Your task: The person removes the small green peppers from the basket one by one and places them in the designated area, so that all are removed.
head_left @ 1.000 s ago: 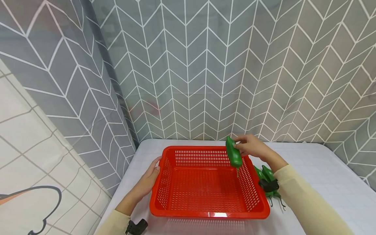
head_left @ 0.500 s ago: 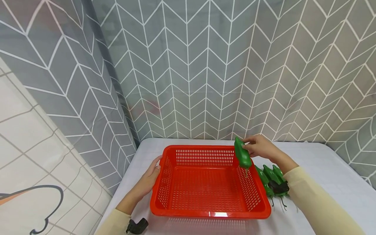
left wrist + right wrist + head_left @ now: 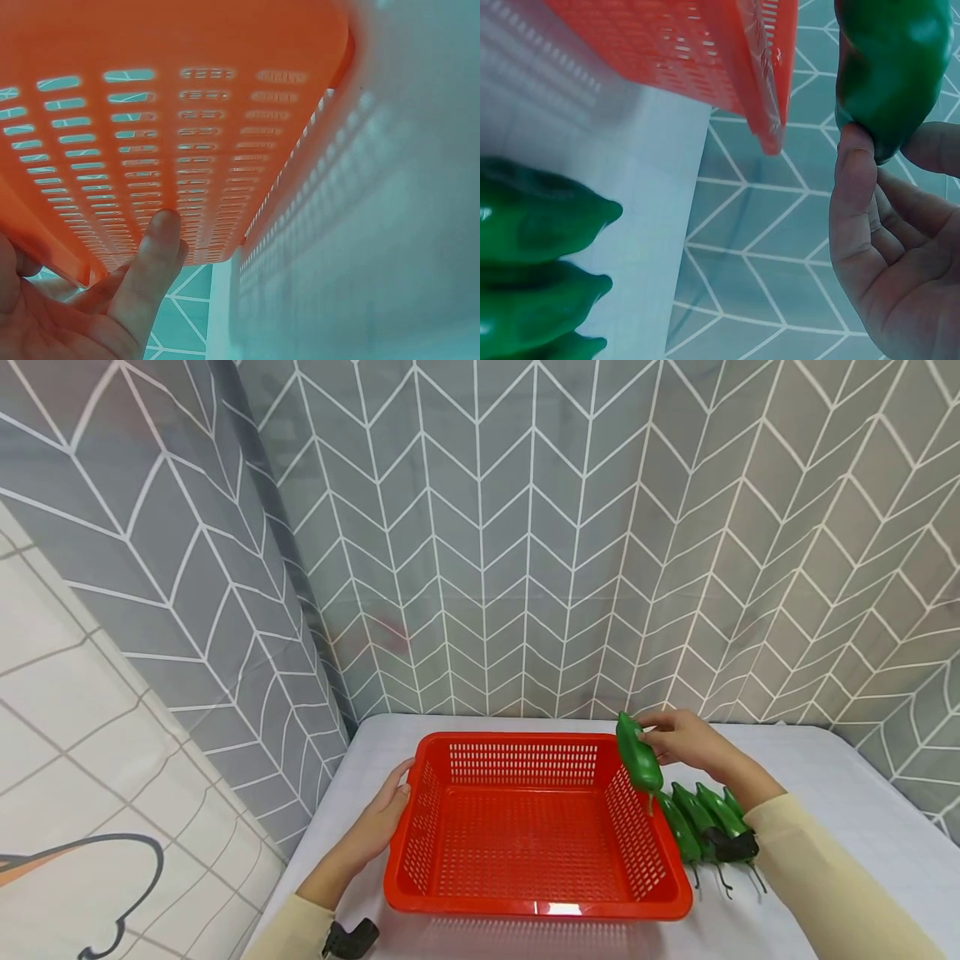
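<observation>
A red plastic basket [image 3: 525, 906] with slotted walls stands on the white table. At its left side, my left hand [image 3: 378, 818] grips the rim; in the left wrist view a finger [image 3: 154, 255] lies along the slotted outer wall. My right hand [image 3: 686, 745] pinches a long green pepper [image 3: 637, 756] by its pointed tip, between thumb and fingers. The pepper hangs over the basket's right rim, stem end down. Beside the basket on the right, several green peppers [image 3: 681, 831] lie in a row, partly hidden by my right wrist.
White cloth covers the table [image 3: 817, 777]. A grey curtain [image 3: 525, 527] with white chevron lines hangs behind it, and white tiles [image 3: 75, 693] show at the left. Black straps [image 3: 348, 939] sit on both wrists.
My right hand has moved right with the pepper, from above the basket's right part to over its right rim. More of the peppers in the row show. My left hand has stayed put.
</observation>
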### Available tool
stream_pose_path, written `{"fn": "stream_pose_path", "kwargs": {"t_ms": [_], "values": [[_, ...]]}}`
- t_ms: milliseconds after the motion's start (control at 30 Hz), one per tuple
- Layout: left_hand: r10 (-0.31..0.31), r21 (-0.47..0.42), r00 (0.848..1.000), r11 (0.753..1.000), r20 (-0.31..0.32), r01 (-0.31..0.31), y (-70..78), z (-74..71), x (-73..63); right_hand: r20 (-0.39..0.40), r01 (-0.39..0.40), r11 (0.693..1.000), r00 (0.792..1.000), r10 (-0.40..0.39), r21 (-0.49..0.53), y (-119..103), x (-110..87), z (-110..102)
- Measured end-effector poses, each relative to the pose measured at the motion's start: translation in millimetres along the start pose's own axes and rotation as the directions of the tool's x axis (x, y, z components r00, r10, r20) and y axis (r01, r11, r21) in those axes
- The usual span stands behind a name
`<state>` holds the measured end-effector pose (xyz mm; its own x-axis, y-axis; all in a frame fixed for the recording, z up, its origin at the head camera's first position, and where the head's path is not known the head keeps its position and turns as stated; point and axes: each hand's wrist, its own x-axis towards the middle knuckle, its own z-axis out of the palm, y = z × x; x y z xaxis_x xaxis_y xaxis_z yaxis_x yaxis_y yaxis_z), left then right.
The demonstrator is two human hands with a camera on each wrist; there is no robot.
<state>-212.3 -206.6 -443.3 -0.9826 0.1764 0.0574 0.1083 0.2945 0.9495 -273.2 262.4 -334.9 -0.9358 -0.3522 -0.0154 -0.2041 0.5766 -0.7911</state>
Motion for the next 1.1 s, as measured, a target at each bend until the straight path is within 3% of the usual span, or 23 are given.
{"fn": "stream_pose_path", "kwargs": {"t_ms": [467,1100], "values": [[0.007,0.024,1.000,1.000,-0.009,-0.007,-0.2,0.3,0.7,-0.052,-0.044,0.997,0.998,0.041,-0.056,10,-16.1,-8],[0.007,0.008,1.000,1.000,0.003,-0.007,1.3,0.8,-0.2,-0.117,-0.093,0.987,0.990,0.078,-0.129,41,-37.2,-31]]}}
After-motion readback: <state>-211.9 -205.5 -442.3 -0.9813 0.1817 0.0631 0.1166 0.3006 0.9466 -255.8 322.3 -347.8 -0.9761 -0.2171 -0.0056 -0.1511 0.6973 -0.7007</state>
